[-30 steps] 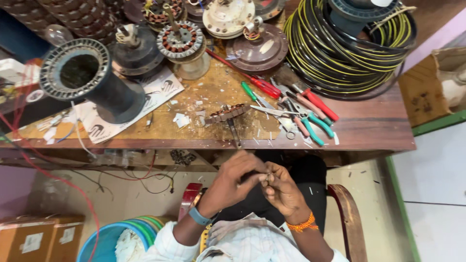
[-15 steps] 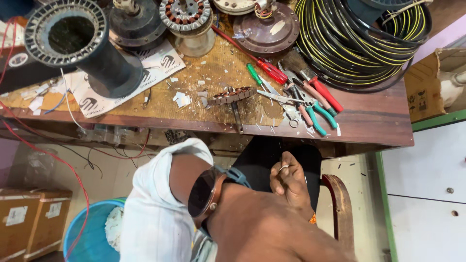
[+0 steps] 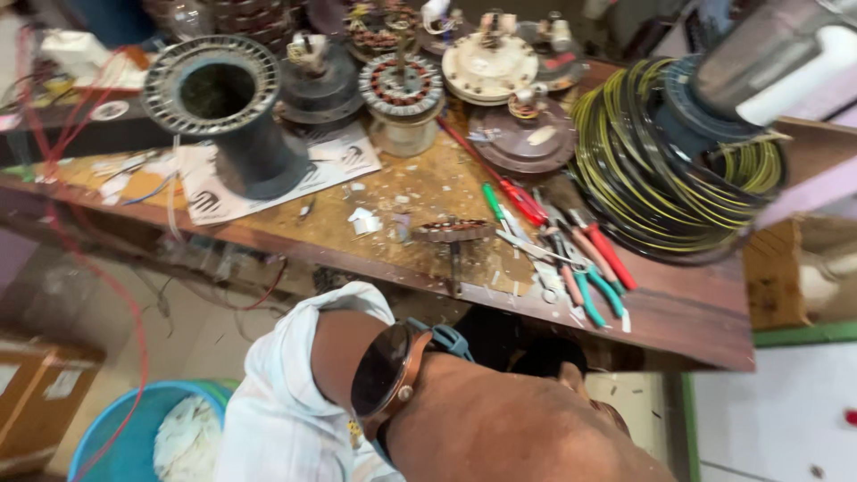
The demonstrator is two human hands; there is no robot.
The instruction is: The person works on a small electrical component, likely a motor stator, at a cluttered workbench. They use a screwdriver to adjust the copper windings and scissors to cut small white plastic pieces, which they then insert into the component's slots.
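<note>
Filling lower frame: left hand (image 3: 527, 428) raised close to camera, back of it toward lens, watch (image 3: 386, 370) on wrist, white sleeve (image 3: 286, 402) below; fingers out of sight, grip cannot tell. Right hand hidden. Hand blocks view of lap. Nearest on wooden bench (image 3: 687, 312): small copper-wound stator (image 3: 453, 230) at front edge, pliers (image 3: 589, 268) and screwdrivers beside. Yellow-black cable coil (image 3: 661, 170) right. Big grey stator (image 3: 223, 98) on white printed sheet (image 3: 268, 178). Cardboard box (image 3: 36, 402), pale label, floor left; blue bucket (image 3: 134, 437) near.

The left hand (image 3: 536, 437), which a second earlier met the right hand below the workbench (image 3: 678, 312), rose close to the camera, its wristwatch (image 3: 384, 370) filling the foreground and hiding the right hand.
</note>
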